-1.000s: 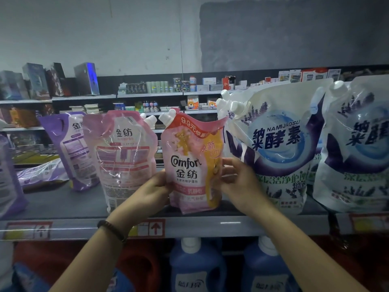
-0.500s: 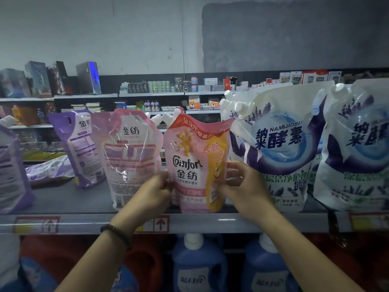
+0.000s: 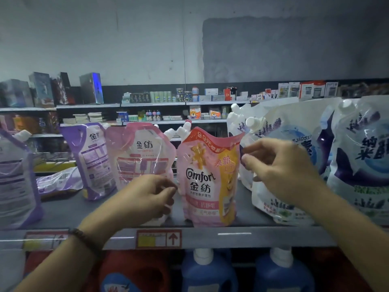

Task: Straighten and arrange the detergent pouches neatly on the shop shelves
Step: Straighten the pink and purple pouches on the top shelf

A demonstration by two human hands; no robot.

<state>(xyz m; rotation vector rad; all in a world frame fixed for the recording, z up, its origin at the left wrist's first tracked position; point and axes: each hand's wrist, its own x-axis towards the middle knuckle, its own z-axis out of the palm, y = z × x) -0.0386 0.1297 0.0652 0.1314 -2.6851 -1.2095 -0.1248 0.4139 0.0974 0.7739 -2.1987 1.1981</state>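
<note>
Right now the pink pouch [image 3: 207, 178] stands upright near the front edge of the shelf [image 3: 231, 237], about midway along it, with its printed face towards the camera and its spout at the top left. The left hand [image 3: 151, 197] sits at the pouch's lower left side. Its fingers are loosely curled and the thumb and forefinger tips come close together right at the pouch's edge; I cannot tell whether they pinch it or only touch it. A beaded bracelet [image 3: 84, 239] is on that wrist. The right hand [image 3: 280, 169] is higher, by the pouch's upper right side, with its fingers relaxed and apart and holding nothing. Its thumb and forefinger end just beside the pouch's edge.

Just left of the pink pouch a paler pink pouch [image 3: 141, 157] leans with its back label showing, and further left stands a purple pouch [image 3: 92, 159]. On the right, a large white-and-blue pouch [image 3: 294, 129] stands behind the right hand. Blue bottles [image 3: 206, 272] stand on the level below.
</note>
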